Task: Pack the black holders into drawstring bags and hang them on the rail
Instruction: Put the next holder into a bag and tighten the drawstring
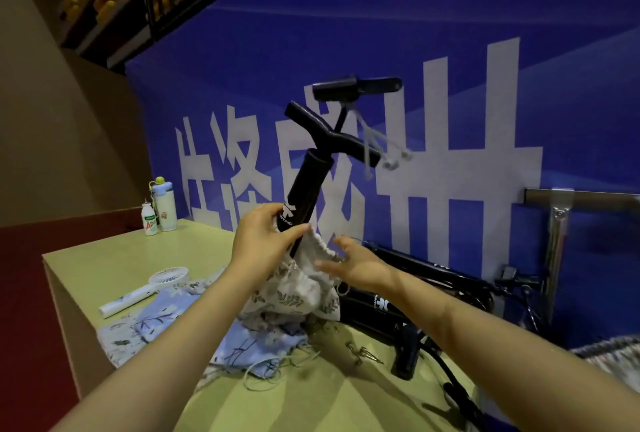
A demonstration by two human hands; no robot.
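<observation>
A black holder (309,175) with a T-shaped handle stands tilted, its lower end inside a beige leaf-print drawstring bag (301,289). My left hand (265,239) grips the bag's gathered mouth against the holder's tube. My right hand (353,263) is beside the bag's mouth, fingers spread and touching the rim. White drawstring cords with end beads (393,161) dangle near the handle. More black holders (412,293) lie on the table to the right. A metal rail (588,197) runs along the blue wall at the right.
Blue and white printed bags (166,320) lie heaped on the green table (104,258). A white hand fan (145,289) lies at the left, two bottles (159,208) stand at the far corner. Metal clips (363,353) rest near the holders. A hung bag (613,355) shows at right.
</observation>
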